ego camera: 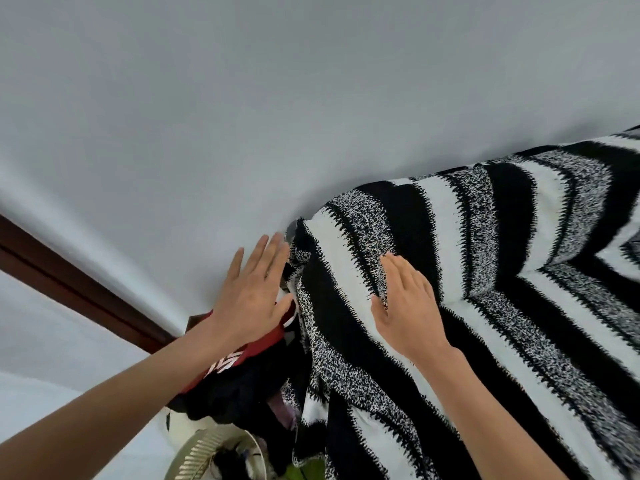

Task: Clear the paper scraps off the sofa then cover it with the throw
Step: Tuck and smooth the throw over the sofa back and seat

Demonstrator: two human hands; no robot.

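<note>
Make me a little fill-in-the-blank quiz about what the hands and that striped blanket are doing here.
1. The throw is striped black, speckled grey and ____.
2. The right hand lies flat on the striped ____.
3. The left hand, fingers straight, is above a ____ garment with white lettering.
Missing words: white; throw; red.

Soft even daylight, no glare, faint shadows, wide-angle bending at edges, slight motion blur
</note>
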